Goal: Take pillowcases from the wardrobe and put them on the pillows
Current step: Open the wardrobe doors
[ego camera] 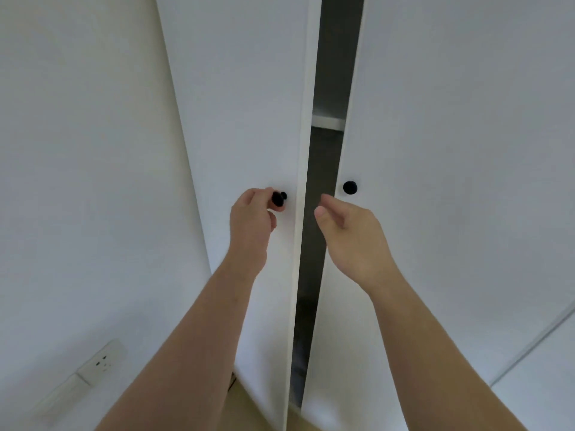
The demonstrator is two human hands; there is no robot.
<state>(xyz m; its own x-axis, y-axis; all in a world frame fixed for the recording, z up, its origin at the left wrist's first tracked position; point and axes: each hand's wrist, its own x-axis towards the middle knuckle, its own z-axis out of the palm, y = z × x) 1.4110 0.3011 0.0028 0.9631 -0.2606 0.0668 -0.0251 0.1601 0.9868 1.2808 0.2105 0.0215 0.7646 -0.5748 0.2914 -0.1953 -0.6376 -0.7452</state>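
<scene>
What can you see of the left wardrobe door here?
The left wardrobe door is a plain white flat panel, matte-looking, swung slightly ajar so its thick free edge faces the camera. A small round black knob sits near that edge, and the left hand pinches it.

The wardrobe's left door [249, 104] and right door [451, 119] are smooth, matt white board with no visible grain. The left knob [279, 197] and right knob [350, 187] are smooth black with a dull sheen; metal or plastic cannot be told. The wall [77, 150] is matt white paint, and its socket [102, 362] looks like smooth off-white plastic.
</scene>
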